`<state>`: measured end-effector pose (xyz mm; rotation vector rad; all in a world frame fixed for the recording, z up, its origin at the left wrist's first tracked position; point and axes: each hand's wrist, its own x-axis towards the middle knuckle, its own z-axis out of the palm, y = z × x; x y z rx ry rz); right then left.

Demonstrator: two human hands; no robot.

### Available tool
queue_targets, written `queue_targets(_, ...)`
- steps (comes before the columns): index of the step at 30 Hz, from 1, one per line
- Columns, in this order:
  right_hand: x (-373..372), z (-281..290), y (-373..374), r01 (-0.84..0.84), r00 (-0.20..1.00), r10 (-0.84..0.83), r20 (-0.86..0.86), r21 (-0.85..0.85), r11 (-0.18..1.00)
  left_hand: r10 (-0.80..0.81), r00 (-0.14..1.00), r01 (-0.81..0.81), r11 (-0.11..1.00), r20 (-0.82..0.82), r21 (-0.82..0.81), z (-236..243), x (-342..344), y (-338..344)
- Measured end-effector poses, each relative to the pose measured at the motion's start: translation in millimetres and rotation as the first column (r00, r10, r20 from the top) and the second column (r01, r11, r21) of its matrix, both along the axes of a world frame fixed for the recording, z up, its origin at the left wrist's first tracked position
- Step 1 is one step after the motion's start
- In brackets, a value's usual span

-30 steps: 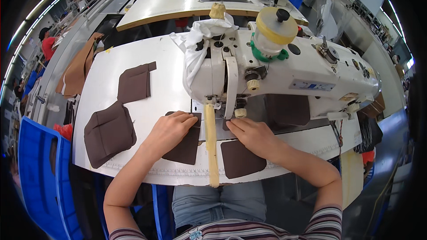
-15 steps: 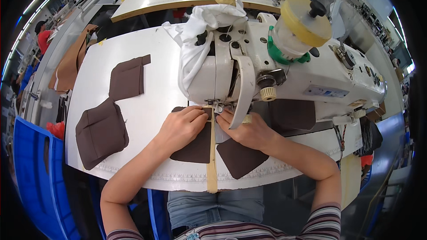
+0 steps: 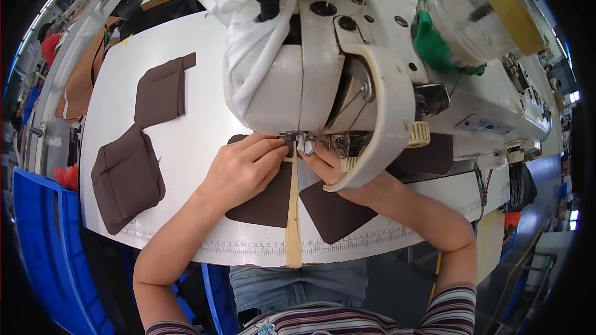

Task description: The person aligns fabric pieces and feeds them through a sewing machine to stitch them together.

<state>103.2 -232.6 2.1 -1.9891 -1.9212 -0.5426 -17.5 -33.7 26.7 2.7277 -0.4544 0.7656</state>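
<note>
At the presser foot (image 3: 305, 142) of a white sewing machine (image 3: 279, 96), my left hand (image 3: 245, 167) is closed, its fingertips pinching the top edge of a dark brown fabric panel (image 3: 264, 201). My right hand (image 3: 326, 164) reaches in from the other side, fingers together and close to the foot. Its fingertips are partly hidden by the machine, and what they hold cannot be made out. Between my hands a pale yellow strip (image 3: 292, 211) runs from the foot toward me and over the table edge. Another brown panel (image 3: 335, 212) lies below my right hand.
Folded brown pieces (image 3: 127, 180) lie at left on the white table (image 3: 198, 99). A curved white lever (image 3: 397, 105) stands over my right hand. More brown fabric (image 3: 428, 155) rests under the machine arm. A blue bin (image 3: 46, 242) stands at the table's left.
My head has come closer, so the machine looks larger and the table has shifted left in view. Both hands stay at the presser foot, with the right one now more covered by the lever.
</note>
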Motion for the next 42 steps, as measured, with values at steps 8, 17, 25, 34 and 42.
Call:
queue_targets(8, 3.0, -1.7, 0.5, -0.001, 0.988, -0.006, 0.154, 0.041, 0.999, -0.013, 0.999, 0.010, 0.996, 0.033, 0.083, -2.9, 1.6, -6.6)
queue_targets(17, 4.3, 3.8, 0.3, -0.036, 0.987, 0.024, 0.158, 0.073, 0.997, -0.033, 0.999, 0.031, 0.992, 0.009, 0.122, -2.4, 3.1, -8.3)
queue_targets(25, 3.7, 1.6, -0.1, 0.000, 0.976, -0.010, 0.216, 0.044, 0.999, -0.029, 1.000, 0.029, 0.994, -0.006, 0.104, -0.9, 4.6, -7.2)
queue_targets(34, 4.5, -1.0, 5.0, -0.025, 0.997, 0.020, 0.078, 0.061, 0.998, -0.024, 0.999, 0.019, 0.991, 0.033, 0.135, -3.8, 6.2, -6.5)
queue_targets(42, 5.9, 2.8, -3.2, -0.055, 0.997, 0.058, -0.055, 0.060, 0.997, 0.087, 0.987, -0.110, 0.977, -0.133, -0.181, -7.3, 5.4, -3.6)
